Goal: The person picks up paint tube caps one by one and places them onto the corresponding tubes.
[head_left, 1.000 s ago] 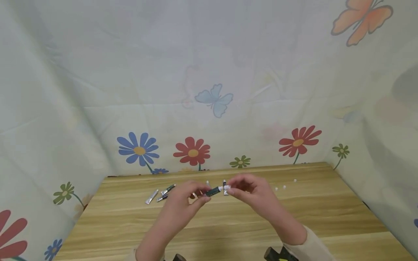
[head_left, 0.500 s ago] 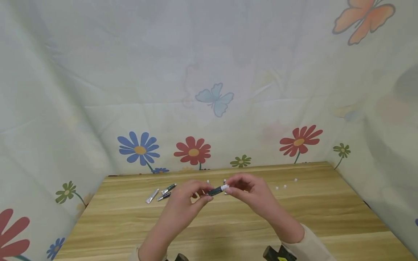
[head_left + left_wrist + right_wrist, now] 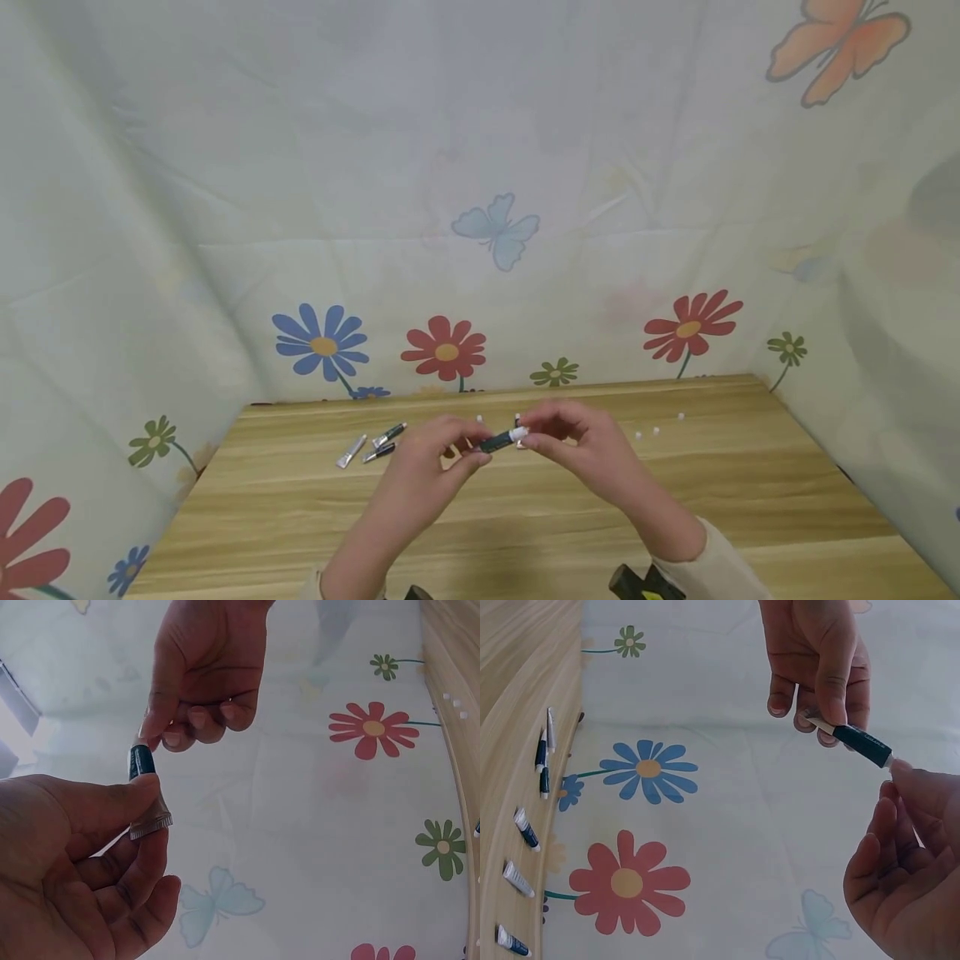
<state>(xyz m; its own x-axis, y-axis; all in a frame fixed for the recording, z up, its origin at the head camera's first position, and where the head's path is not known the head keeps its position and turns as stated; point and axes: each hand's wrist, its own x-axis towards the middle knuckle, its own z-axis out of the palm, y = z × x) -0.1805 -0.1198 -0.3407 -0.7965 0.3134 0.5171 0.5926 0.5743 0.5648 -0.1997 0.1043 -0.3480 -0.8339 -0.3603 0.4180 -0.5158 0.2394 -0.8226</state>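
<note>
A small paint tube (image 3: pixel 497 442), dark green with a silver crimped tail, is held in the air above the table. My left hand (image 3: pixel 429 457) pinches its tail end between thumb and fingers, as the left wrist view shows on the tube (image 3: pixel 142 763). At the other end, my right hand (image 3: pixel 581 442) pinches the white cap (image 3: pixel 518 433) with thumb and forefinger, right at the tube's neck. Those fingertips mostly cover the cap in both wrist views. In the right wrist view the tube (image 3: pixel 864 745) slants between the two hands.
On the wooden table (image 3: pixel 480 533), a silver tube (image 3: pixel 351 451) and two dark tubes lie left of my hands. More tubes (image 3: pixel 517 878) lie behind them. Loose white caps (image 3: pixel 656 431) are scattered at right. A flowered cloth (image 3: pixel 375 208) walls the back and sides.
A second ago the cap was a little apart from the tube's nozzle; the two have come together, and the cap sits at the neck. Both hands keep their hold, nearly in place.
</note>
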